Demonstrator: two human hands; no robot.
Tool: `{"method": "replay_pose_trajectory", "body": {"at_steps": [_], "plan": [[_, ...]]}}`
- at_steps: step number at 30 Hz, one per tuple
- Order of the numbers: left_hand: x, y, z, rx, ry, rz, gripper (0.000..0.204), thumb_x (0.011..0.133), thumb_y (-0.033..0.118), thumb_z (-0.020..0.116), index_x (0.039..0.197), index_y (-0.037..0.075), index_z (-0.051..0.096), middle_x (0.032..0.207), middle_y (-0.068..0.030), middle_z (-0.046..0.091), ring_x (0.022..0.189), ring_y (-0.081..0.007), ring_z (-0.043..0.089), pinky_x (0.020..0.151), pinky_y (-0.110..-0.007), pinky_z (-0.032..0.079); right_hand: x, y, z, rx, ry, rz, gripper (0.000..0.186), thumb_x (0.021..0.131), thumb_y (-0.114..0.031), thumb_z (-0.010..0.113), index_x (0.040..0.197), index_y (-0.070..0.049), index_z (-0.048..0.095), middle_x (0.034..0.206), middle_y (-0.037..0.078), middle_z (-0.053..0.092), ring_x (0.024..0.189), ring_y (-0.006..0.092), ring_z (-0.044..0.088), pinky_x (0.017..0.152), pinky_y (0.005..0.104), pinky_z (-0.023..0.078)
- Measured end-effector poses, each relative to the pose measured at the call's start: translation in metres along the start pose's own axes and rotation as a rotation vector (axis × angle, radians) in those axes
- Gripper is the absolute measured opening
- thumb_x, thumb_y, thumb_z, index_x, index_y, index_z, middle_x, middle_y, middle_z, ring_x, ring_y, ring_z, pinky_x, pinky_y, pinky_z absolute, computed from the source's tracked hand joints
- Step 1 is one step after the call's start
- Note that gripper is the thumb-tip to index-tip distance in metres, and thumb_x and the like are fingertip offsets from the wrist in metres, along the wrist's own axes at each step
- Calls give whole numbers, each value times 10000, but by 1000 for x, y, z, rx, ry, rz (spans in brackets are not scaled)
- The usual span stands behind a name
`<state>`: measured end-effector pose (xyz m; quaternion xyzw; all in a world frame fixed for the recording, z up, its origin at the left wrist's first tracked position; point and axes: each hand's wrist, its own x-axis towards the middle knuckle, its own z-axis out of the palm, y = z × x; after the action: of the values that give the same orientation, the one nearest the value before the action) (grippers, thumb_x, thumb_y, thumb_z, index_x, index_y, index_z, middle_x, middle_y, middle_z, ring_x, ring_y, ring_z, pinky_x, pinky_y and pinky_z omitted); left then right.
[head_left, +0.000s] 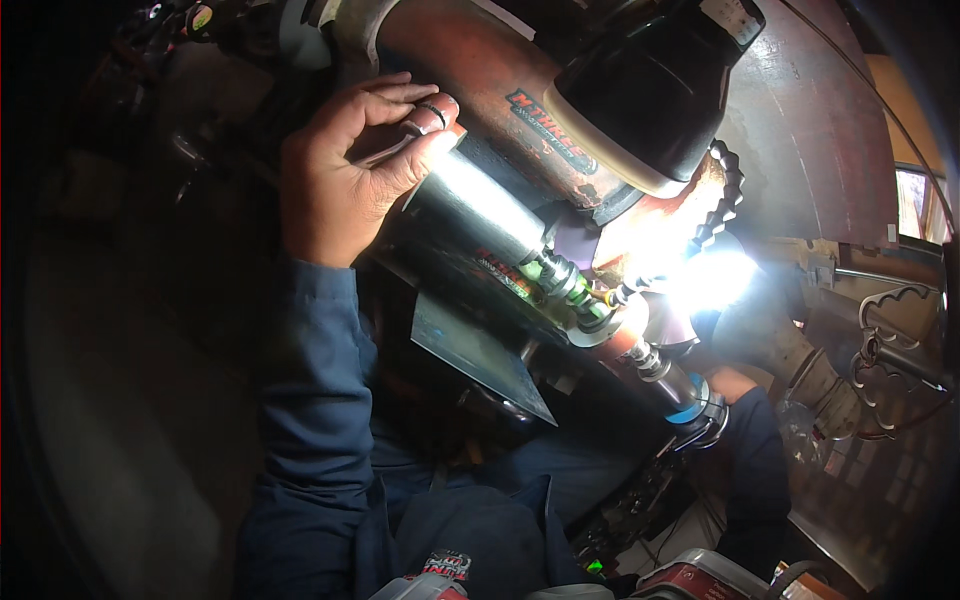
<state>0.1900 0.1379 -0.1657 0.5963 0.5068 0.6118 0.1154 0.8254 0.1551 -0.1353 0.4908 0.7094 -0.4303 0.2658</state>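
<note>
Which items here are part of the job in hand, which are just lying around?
In use: left hand resting on shiny metal tube; rusty pipe; black segmented hose by the bright glare.
Idle: red-and-grey power tools at bottom edge; metal plate.

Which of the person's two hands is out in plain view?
The left hand, fingers curled against the shiny metal tube. The right hand is mostly lost behind bright glare.

You wear a dark blue long-sleeved work shirt; its left sleeve (315, 400) ends in a plain cuff at the wrist, and the cloth creases along the forearm. Your left hand (340, 175) is bare, with no glove. The right sleeve (755, 470) is the same dark blue.
</note>
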Motion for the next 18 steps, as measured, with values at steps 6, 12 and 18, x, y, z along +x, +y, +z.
{"method": "replay_pose_trajectory", "body": {"at_steps": [6, 12, 18], "plan": [[-2, 4, -1, -68, -4, -68, 171, 811, 49, 791, 936, 10, 681, 1059, -106, 733, 1133, -226, 638, 993, -363, 489, 0, 6, -3, -177, 36, -34, 182, 847, -176, 625, 879, -20, 713, 864, 193, 685, 803, 351, 664, 741, 402, 526], [-3, 2, 0, -79, -16, -95, 165, 834, 41, 772, 960, -3, 674, 1114, -132, 708, 1137, -229, 634, 973, -359, 500, -1, 18, -2, -347, 63, -60, 197, 869, -174, 598, 835, -10, 700, 814, 184, 677, 774, 336, 662, 722, 393, 518], [-4, 1, 0, -93, -41, -88, 174, 847, 5, 757, 992, -25, 665, 1122, -148, 692, 1081, -206, 657, 946, -345, 528, -8, 21, 9, -485, 84, -82, 224, 888, -172, 576, 799, -1, 689, 773, 176, 671, 749, 323, 660, 706, 385, 511]]}}
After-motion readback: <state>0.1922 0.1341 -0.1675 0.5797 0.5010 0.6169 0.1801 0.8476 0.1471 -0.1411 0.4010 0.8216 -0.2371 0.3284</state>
